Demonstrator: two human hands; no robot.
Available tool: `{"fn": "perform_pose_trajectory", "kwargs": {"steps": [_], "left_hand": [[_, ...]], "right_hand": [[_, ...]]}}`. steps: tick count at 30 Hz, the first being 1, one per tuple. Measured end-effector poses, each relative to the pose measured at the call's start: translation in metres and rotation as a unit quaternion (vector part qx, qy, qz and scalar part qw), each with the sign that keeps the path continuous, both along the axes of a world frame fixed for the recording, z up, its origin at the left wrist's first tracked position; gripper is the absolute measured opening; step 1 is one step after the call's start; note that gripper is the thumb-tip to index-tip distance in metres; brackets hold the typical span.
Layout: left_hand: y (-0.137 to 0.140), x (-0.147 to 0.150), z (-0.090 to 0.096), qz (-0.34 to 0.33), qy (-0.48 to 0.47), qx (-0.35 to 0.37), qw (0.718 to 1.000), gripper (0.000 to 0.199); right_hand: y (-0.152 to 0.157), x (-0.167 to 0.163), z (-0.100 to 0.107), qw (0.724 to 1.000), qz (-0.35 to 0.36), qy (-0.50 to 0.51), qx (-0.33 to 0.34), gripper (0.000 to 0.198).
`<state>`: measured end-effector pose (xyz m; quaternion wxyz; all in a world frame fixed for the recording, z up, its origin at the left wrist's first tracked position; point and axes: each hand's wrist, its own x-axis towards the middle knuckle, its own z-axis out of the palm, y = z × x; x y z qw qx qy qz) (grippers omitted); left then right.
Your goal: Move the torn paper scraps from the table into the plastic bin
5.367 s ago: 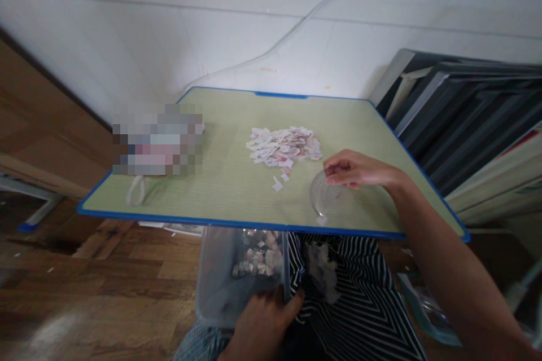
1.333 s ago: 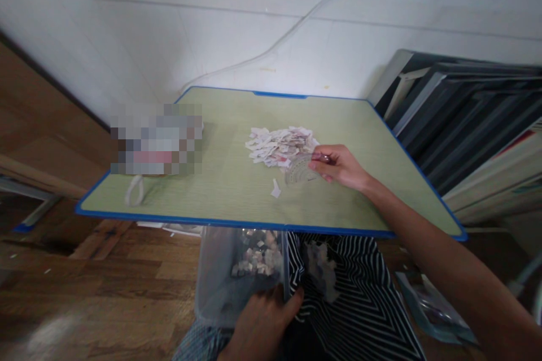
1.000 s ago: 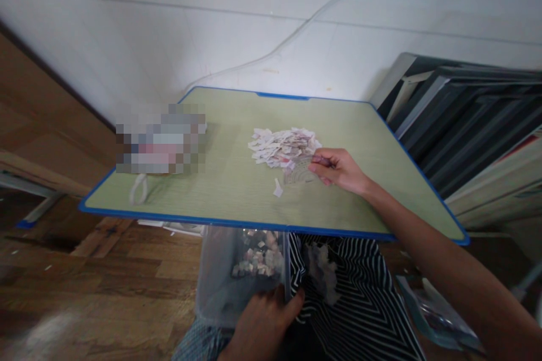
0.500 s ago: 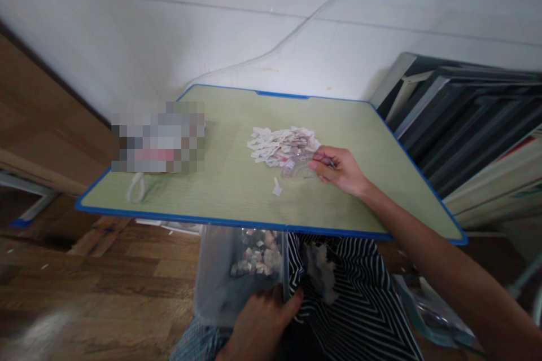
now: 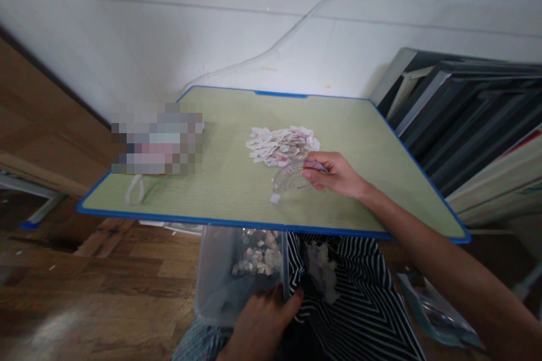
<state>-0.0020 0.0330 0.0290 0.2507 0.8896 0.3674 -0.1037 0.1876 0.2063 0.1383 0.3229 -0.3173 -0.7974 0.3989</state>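
Observation:
My right hand (image 5: pixel 334 174) pinches a clear plastic protractor (image 5: pixel 288 172) by its right end, low over the table. The protractor's left end meets a small white paper scrap (image 5: pixel 275 198); whether it presses on it I cannot tell. Just behind lies a heap of white and pinkish paper scraps (image 5: pixel 282 145). Below the table's front edge, my left hand (image 5: pixel 265 316) grips the near right rim of a translucent plastic bin (image 5: pixel 207 287), its thumb outside and its fingertips partly hidden. Inside the bin are several small pale pieces (image 5: pixel 258 254).
The green table (image 5: pixel 224 180) has a blue edge. A blurred-out object (image 5: pixel 161 144) with a white loop (image 5: pixel 135 190) stands at its left. Dark panels (image 5: pixel 461 107) lean at the right. Striped cloth (image 5: pixel 359 287) covers my lap, and a plastic packet (image 5: pixel 440 313) lies on the floor.
My right hand has moved the protractor slightly left and nearer to me, away from the heap and onto the loose scrap. My left hand stays on the bin.

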Motion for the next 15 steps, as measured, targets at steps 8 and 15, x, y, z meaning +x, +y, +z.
{"fn": "perform_pose_trajectory", "kwargs": {"steps": [8, 15], "left_hand": [[-0.0023, -0.0007, -0.0040, 0.008, -0.007, 0.023, 1.000, 0.053], [-0.0001, -0.0001, 0.0019, -0.001, 0.004, 0.015, 1.000, 0.053]], "right_hand": [[0.0025, 0.0043, 0.0007, 0.999, -0.041, 0.003, 0.028, 0.024], [0.0009, 0.0024, 0.0017, 0.999, -0.009, -0.035, 0.014, 0.026]]}}
